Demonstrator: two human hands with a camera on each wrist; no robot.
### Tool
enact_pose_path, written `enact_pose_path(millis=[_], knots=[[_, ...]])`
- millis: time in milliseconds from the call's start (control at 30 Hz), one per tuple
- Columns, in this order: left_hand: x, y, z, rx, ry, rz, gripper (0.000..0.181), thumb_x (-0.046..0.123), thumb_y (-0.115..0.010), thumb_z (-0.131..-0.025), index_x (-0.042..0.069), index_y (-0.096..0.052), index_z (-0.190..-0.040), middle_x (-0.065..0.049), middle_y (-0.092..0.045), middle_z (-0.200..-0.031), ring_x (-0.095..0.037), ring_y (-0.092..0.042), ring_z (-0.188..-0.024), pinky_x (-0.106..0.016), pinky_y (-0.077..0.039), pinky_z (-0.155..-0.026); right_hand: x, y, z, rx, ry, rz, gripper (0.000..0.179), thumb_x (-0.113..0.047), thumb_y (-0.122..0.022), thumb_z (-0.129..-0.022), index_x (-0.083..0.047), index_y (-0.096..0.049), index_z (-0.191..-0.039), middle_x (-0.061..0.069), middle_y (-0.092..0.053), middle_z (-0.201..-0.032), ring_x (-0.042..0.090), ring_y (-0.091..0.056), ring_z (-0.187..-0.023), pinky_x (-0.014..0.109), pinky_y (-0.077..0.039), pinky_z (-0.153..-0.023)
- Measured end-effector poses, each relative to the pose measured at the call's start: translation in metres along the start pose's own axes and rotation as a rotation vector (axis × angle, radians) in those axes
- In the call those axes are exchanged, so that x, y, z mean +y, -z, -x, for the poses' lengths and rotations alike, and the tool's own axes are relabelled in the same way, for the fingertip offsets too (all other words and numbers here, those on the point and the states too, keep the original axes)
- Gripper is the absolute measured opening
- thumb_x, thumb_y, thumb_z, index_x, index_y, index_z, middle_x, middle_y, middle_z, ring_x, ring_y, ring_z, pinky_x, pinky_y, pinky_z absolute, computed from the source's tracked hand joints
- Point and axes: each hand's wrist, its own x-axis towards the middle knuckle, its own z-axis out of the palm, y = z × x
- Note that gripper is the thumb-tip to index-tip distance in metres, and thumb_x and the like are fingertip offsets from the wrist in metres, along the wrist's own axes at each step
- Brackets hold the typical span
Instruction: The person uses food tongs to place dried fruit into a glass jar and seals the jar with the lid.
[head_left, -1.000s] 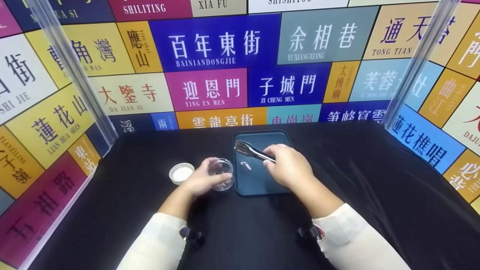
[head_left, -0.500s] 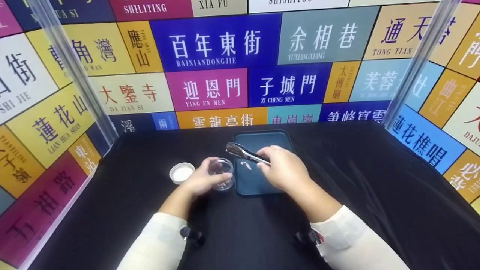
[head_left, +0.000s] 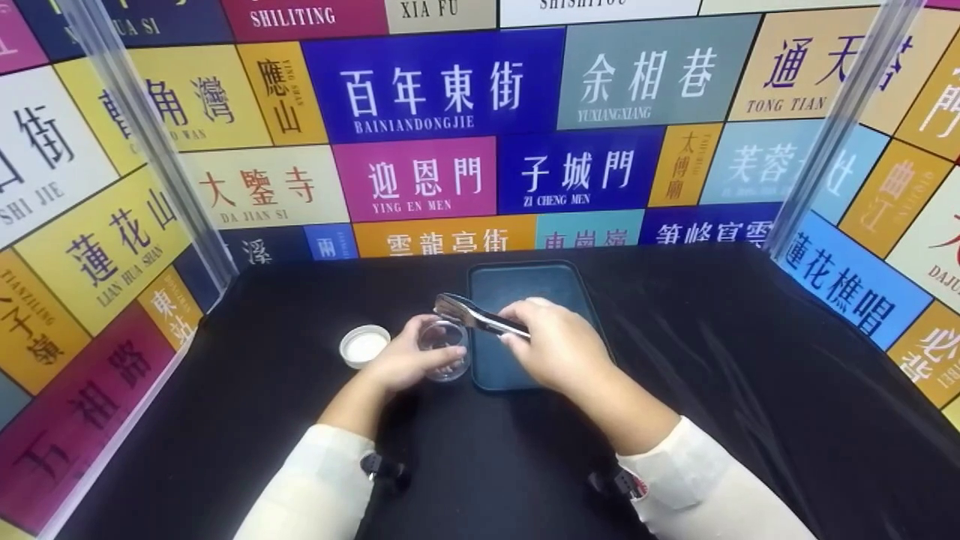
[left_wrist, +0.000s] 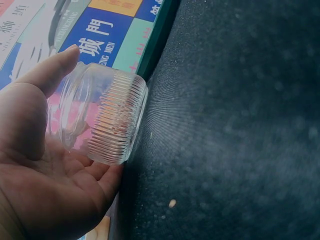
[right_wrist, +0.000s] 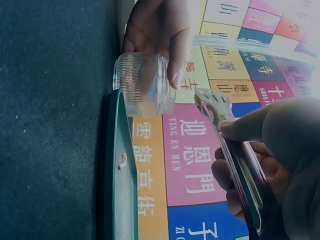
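Note:
My left hand point(head_left: 401, 356) grips a clear ribbed jar point(left_wrist: 107, 117) beside the tray's left edge, thumb on one side and fingers on the other. Small pale bits show inside the jar. In my right hand point(head_left: 559, 341) is a pair of metal serving tongs point(right_wrist: 237, 155), their slotted heads close together above the jar's mouth. Something small and reddish shows at the tongs' tips in the right wrist view, too unclear to name. A small pinkish-white piece point(right_wrist: 122, 161) lies on the dark teal tray point(head_left: 517, 277); in the head view it is hidden.
A white round lid point(head_left: 365, 346) lies left of my left hand on the black cloth point(head_left: 480, 465). Clear upright posts point(head_left: 832, 150) stand at both back corners. A wall of coloured name signs point(head_left: 431, 86) rises behind the table.
My right hand has carried the tongs left and slightly down, from above the tray to above the jar. My left hand and the jar have stayed in place.

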Motion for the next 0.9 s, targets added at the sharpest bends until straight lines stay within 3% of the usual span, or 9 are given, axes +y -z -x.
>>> enact_pose_path(millis=[533,733,900], knots=[[-0.0005,0.0002,-0.0004,0.020,0.005,-0.031,0.097,0.040,-0.090,-0.085,0.008,-0.037,-0.160,-0.018,-0.056,-0.158,-0.036,-0.052,-0.150,-0.052,-0.040,-0.128,-0.0038,-0.0010,0.0017,-0.020,0.015,-0.002,0.028,-0.033,-0.077,-0.098,-0.025,-0.076,-0.125,-0.003,-0.076,-0.115,0.020,-0.071,-0.101,0.043,-0.061,-0.093],[-0.0011,-0.0017,-0.0015,-0.003,0.003,0.034,0.094,0.034,-0.089,-0.087,0.006,-0.035,-0.158,-0.018,-0.061,-0.151,-0.032,-0.072,-0.121,-0.045,-0.062,-0.103,-0.0022,-0.0028,0.0014,-0.032,0.015,0.011,0.034,-0.037,-0.076,-0.097,-0.026,-0.074,-0.129,-0.003,-0.075,-0.115,0.019,-0.070,-0.098,0.041,-0.060,-0.089],[-0.0005,-0.0031,-0.0014,-0.015,-0.001,0.083,0.088,0.029,-0.089,-0.088,0.006,-0.037,-0.155,-0.019,-0.064,-0.142,-0.026,-0.076,-0.105,-0.037,-0.066,-0.088,-0.0017,-0.0032,0.0015,-0.051,0.014,0.017,0.042,-0.041,-0.076,-0.096,-0.025,-0.072,-0.134,-0.001,-0.073,-0.116,0.019,-0.068,-0.096,0.040,-0.059,-0.087]])
